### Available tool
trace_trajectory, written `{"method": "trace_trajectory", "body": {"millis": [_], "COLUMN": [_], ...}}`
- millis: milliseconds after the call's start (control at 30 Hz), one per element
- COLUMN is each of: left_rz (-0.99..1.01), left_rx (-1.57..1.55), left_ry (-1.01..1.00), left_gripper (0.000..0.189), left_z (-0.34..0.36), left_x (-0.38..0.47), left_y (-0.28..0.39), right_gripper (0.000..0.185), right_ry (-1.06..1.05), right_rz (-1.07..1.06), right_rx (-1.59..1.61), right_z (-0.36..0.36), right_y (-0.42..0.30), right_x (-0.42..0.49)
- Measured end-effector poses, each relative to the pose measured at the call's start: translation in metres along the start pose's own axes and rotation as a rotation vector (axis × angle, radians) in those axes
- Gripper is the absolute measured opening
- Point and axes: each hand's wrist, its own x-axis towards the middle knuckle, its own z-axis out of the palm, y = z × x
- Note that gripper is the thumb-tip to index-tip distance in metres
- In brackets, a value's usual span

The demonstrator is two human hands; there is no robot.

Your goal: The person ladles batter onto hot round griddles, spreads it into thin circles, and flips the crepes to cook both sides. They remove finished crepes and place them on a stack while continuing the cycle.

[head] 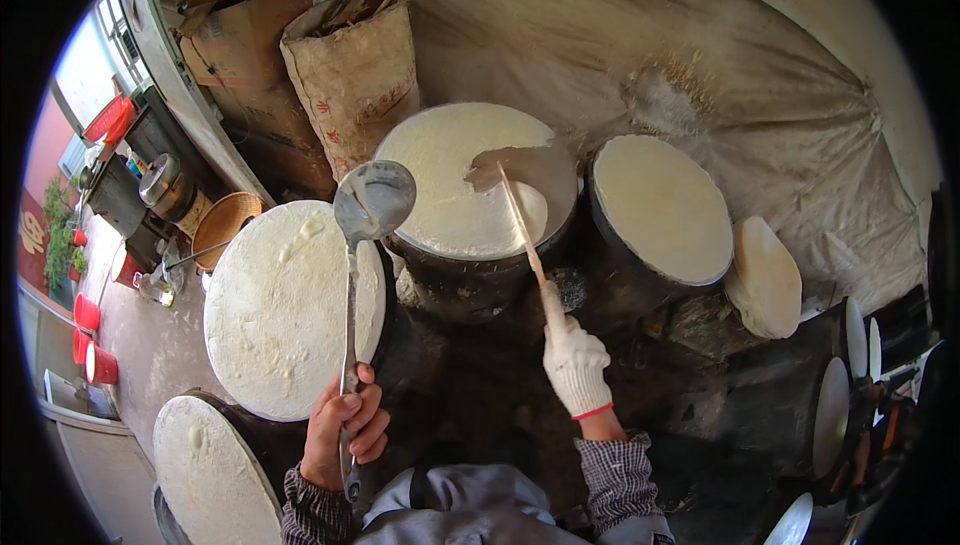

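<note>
My bare left hand [345,425] grips the handle of a steel ladle [375,200], raised over the left griddle with its bowl smeared with batter. In a white knit glove, my right hand [577,365] holds a long wooden scraper [520,218]. Its far end reaches over the middle round griddle [551,162], at the edge of a pale batter sheet [442,170]. The sheet covers most of that surface; a dark bare patch shows at the right, and a smooth whiter mound of batter [534,207] lies beside the scraper.
Batter-covered round griddles stand at left [292,335], lower left [210,470] and right [660,207]. A folded pancake-like sheet [763,278] rests right of them. Behind are a sack of wood scraps [356,72] and a cardboard box [240,42]. A wicker basket [225,226] sits left.
</note>
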Motion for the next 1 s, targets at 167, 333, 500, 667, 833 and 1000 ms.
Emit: {"method": "trace_trajectory", "body": {"millis": [167, 333, 500, 667, 833, 1000], "left_rz": [-0.021, -0.016, -0.010, -0.007, -0.001, 0.018], "left_rx": [-0.024, -0.039, -0.049, -0.072, -0.080, -0.094], "left_ry": [-0.027, -0.002, 0.001, 0.020, 0.021, 0.032], "left_gripper": [0.022, 0.022, 0.021, 0.022, 0.022, 0.021], "left_z": [0.016, 0.030, 0.047, 0.058, 0.073, 0.083], "left_x": [0.010, 0.023, 0.032, 0.044, 0.055, 0.065], "left_y": [-0.012, -0.028, -0.037, -0.052, -0.061, -0.073], "right_gripper": [0.077, 0.062, 0.068, 0.074, 0.076, 0.074], "right_ry": [0.090, 0.039, -0.070, 0.000, 0.012, 0.014], "right_rz": [-0.063, -0.067, -0.086, -0.059, -0.121, -0.149], "right_rx": [-0.120, 0.142, -0.029, 0.032, 0.005, 0.056], "right_z": [0.013, 0.015, 0.002, 0.012, 0.022, 0.022], "right_y": [0.026, 0.048, 0.051, 0.093, 0.109, 0.127], "right_x": [-0.015, 0.025, -0.029, 0.014, -0.001, 0.032]}}
